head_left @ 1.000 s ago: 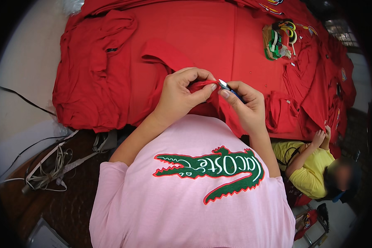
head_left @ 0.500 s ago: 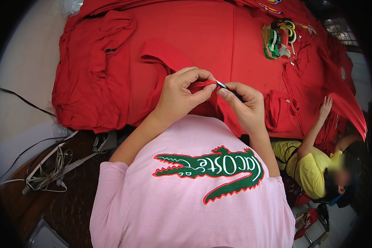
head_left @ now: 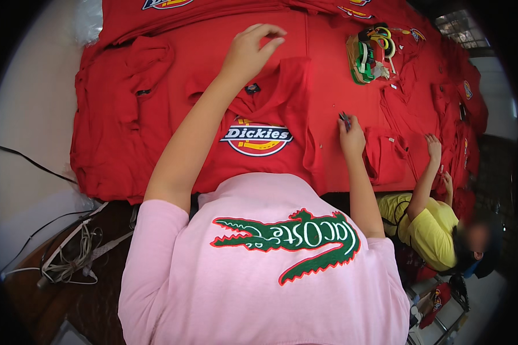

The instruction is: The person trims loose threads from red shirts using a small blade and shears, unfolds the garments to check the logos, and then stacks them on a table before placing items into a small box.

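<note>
A red T-shirt [head_left: 296,95] lies spread on the table in front of me, with a large oval blue, white and yellow logo [head_left: 258,138] on its chest and a dark label inside the neck opening. Above the shirt's far edge is my left hand [head_left: 250,52], its fingers curved apart and holding nothing. My right hand [head_left: 352,138], to the right of the shirt, grips small dark thread snips [head_left: 345,119] whose tips point away from me.
A crumpled red garment pile [head_left: 121,115] covers the table's left side. Scissors and tape rolls sit in a small box [head_left: 360,60] at the far right. A co-worker in a yellow shirt [head_left: 423,233] handles red garments at right. Bundled cables [head_left: 75,256] lie lower left.
Both hands have parted; the left let go of the red fabric and moved away from me, the right moved slightly right with the snips. The shirt now lies flat, its logo showing.
</note>
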Motion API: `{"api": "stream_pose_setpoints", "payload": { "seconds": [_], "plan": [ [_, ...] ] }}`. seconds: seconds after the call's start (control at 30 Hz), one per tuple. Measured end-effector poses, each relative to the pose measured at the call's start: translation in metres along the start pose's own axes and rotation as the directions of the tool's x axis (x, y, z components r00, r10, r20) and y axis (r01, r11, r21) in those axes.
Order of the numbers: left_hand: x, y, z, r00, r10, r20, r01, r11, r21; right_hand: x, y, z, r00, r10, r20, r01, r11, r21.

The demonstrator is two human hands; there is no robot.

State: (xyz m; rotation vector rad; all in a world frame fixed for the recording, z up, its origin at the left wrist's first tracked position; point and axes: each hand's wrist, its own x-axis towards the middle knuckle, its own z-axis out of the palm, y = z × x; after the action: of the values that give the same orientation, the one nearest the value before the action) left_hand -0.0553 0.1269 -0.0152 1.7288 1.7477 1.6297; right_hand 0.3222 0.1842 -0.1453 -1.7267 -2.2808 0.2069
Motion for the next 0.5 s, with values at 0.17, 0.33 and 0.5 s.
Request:
{"api": "stream_pose_setpoints", "payload": {
  "seconds": [0.17, 0.33, 0.5],
  "plan": [
    [-0.126, -0.058, -0.059, 0.945, -0.317, -0.085, 0.322, 0.945, 0.061, -0.031, 0.026, -0.004, 0.998, 0.017, -0.065, -0.004, 0.982, 0.187],
    [-0.293, -0.070, -0.117, 0.751, -0.639, -0.167, 0.645, 0.764, -0.023, -0.070, -0.018, -0.027, 0.953, -0.303, -0.008, 0.301, 0.942, 0.151],
    [-0.338, -0.019, -0.102, 0.704, -0.703, -0.104, 0.658, 0.700, -0.277, -0.101, -0.073, -0.053, 0.833, -0.500, 0.238, 0.477, 0.866, 0.150]
  ]
}}
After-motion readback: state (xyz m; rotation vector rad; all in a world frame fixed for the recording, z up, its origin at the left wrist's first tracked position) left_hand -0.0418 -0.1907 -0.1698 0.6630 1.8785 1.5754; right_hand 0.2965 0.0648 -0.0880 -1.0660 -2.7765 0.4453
